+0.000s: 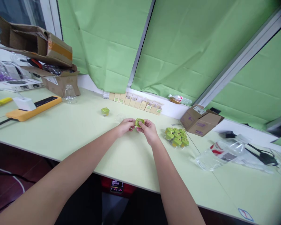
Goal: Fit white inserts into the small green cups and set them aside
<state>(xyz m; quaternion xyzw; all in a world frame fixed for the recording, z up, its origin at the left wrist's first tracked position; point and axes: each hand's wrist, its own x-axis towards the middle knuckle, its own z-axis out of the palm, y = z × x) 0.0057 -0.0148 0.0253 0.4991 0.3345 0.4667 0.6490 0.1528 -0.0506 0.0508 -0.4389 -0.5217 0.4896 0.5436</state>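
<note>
A small square green lid (139, 121) is held up between my two hands, over the middle of the table. My right hand (150, 130) grips it from the right, its thumb lying across the top. At the left edge, the fingers of my left hand (126, 126) are pinched on the lid. Whether a clear cup sits beneath it is hidden by my fingers. Just beyond my left hand lies a faint clear plastic piece (120, 117). A single small green-lidded cup (105, 111) stands farther left. Right of my hands is a cluster of several green-lidded cups (177, 137).
A row of small cardboard boxes (137, 102) lines the wall. On the left are an orange power strip (35, 107), a clear jar (70, 93) and stacked cartons (58, 82). To the right are an open carton (200, 120) and a large plastic bottle (221, 153) lying down.
</note>
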